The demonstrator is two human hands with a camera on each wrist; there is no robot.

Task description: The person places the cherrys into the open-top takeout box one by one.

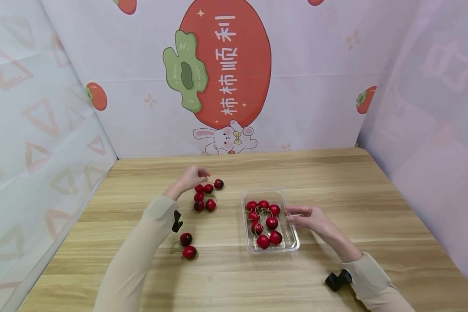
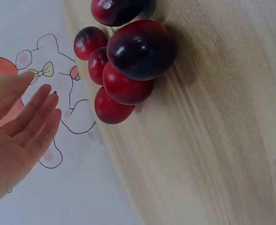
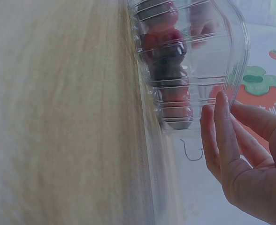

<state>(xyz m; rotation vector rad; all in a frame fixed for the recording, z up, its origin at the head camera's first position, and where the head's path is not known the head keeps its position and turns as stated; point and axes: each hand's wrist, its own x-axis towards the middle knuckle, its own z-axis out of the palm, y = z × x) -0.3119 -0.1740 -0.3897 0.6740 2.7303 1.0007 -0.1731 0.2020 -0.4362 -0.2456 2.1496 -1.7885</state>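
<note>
My left hand hovers at the far end of a group of red cherries with thin stems. In the left wrist view its loosely bent fingers are apart from the cherries, with nothing between them. A clear plastic box stands on the table, holding several cherries with green stems. Beside its right wall is my right hand. From the right wrist view, fairly straight fingertips meet the box's side near the rim.
Two more cherries lie nearer the front, beside the left sleeve. The wooden table ends at a printed cloth backdrop, with cloth walls on both sides. Black camera mounts sit at the wrists.
</note>
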